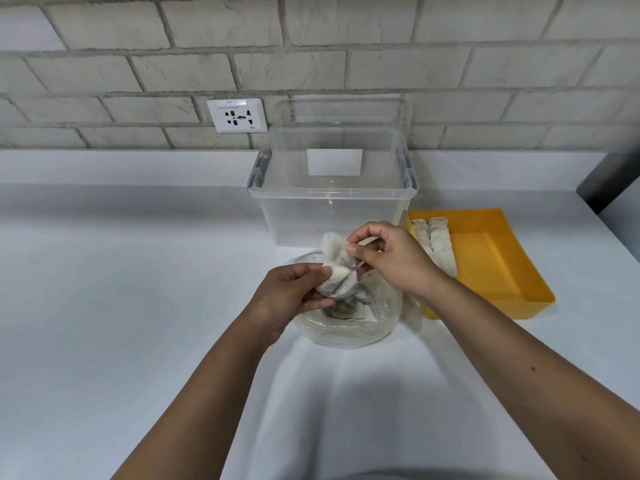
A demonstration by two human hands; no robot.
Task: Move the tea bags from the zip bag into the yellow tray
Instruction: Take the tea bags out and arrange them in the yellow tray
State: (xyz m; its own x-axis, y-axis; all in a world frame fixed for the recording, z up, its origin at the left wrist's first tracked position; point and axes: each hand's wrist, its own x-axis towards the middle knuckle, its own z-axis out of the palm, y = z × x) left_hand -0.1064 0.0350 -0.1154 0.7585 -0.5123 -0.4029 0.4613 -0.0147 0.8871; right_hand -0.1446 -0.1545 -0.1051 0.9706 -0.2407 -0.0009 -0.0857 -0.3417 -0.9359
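Gripping clump of tea bags (337, 275) in left hand (294, 292), just above zip bag (353, 330) at middle of bench (138, 271) — to steady the tangle. Pinching one bag with right hand (391, 258), thumb and forefinger closed — probably to free it. Rows (438, 244) laid along tray (502, 258) left wall.

Yellow tray (502, 258), white tea bags (438, 244), clear zip bag (349, 332), white counter (121, 271), grey brick wall (311, 46)
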